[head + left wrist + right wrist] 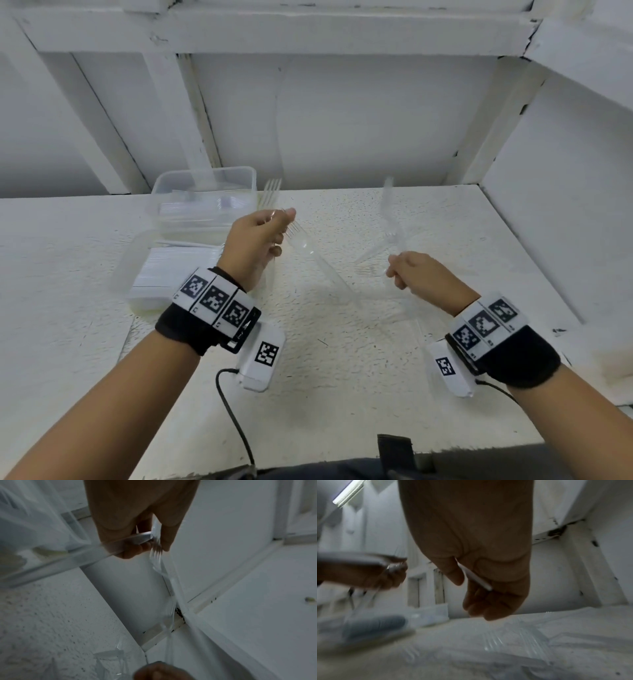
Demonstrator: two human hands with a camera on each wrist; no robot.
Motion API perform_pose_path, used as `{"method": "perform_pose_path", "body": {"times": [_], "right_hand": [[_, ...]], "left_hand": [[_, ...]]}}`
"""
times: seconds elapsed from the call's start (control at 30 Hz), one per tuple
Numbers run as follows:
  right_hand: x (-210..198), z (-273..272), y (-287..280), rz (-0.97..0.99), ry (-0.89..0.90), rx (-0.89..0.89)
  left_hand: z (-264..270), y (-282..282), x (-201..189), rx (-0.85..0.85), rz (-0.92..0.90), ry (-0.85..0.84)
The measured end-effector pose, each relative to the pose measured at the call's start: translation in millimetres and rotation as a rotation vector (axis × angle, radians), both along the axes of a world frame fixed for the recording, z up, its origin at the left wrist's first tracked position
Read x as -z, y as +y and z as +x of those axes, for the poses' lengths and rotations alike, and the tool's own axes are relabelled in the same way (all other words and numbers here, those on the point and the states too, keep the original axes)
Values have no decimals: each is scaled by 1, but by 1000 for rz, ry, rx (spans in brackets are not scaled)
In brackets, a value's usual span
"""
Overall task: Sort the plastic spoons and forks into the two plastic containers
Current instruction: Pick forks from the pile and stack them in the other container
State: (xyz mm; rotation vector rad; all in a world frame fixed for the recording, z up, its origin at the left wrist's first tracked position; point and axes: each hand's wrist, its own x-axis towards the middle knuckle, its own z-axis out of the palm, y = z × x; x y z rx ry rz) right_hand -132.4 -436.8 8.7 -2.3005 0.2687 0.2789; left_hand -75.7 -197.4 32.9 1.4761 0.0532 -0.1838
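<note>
At the far left of the white speckled tabletop point(85, 260) stand the two clear plastic containers, touching end to end. The nearer container point(150, 274) holds a tight stack of white cutlery; whether spoons or forks cannot be told. The farther container point(205, 202) sits against the back wall with clear pieces inside, too blurred to name. Just right of it, a few clear forks point(270, 193) lie on the tabletop with tines pointing at the wall.

The left hand point(255, 245) is raised above the tabletop beside the containers, its fingers point(164, 536) curled and pinching clear cutlery: one fork point(301, 240) slants down and to the right from the grip, tines near the thumb, and in the left wrist view a second clear handle point(72, 559) crosses out to the side. A black strap with printed markers point(212, 301) wraps that wrist, and a cable point(236, 425) trails from it toward the tabletop's near edge.

Between the hands a loose heap of clear cutlery point(373, 260) lies scattered on the tabletop, hard to separate piece from piece.

The right hand point(421, 274) hovers over the heap's right side, fingers point(481, 601) curled narrowly round one thin clear piece point(390, 212) whose blurred end sticks up toward the wall; its handle tip shows in the palm. Spoon or fork cannot be told. White wooden beams point(191, 113) frame the wall behind.
</note>
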Motion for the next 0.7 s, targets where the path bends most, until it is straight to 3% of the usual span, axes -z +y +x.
{"method": "perform_pose_path", "body": {"times": [0.17,0.27,0.37,0.53,0.7], "right_hand": [[29,10,10,-528,57,-363],[40,15,13,-744,152,-457],[44,21,16,-815,96,-448],[36,25,15,-499,15,-357],[14,24,3,21,-91,-51]], "left_hand": [[3,-1,4,-90,-238,126],[2,-7,5,-131,-209,208],[3,-13,9,-184,-144,269],[14,-25,22,-185,-133,362],[26,-32,31,-150,-384,496]]}}
